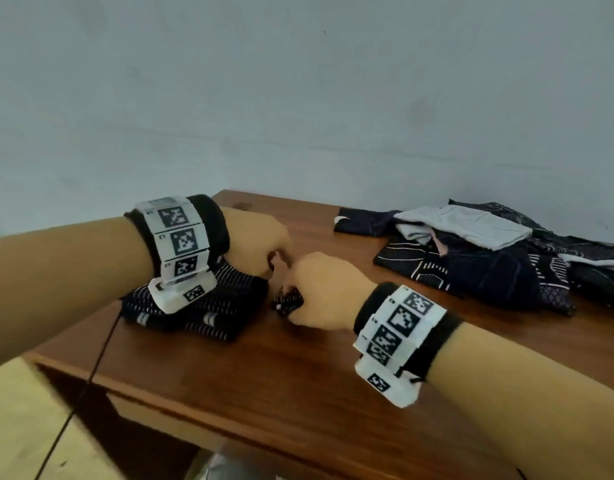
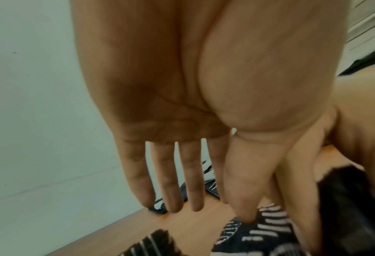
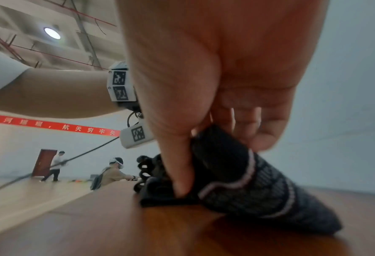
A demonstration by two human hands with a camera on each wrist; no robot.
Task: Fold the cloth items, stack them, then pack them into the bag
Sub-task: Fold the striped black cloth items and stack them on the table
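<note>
Right wrist view: right hand (image 3: 215,83) grip pinches bunched edge of dark striped cloth (image 3: 247,187), thumb pressing it onto counter (image 3: 116,230). Left of that grip, left hand (image 1: 260,244): fingers hang straight, thumb tip touching same cloth; whether it pinches, cannot tell. Folded striped cloth (image 1: 201,310) lies under left wrist. Well beyond both grips, unfolded pile (image 1: 478,258). Bag not visible. Judged step: folding. Next move likely needs edges aligned, fold flattened.

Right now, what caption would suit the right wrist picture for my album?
Right hand pinches a dark striped cloth against the wooden table.
</note>
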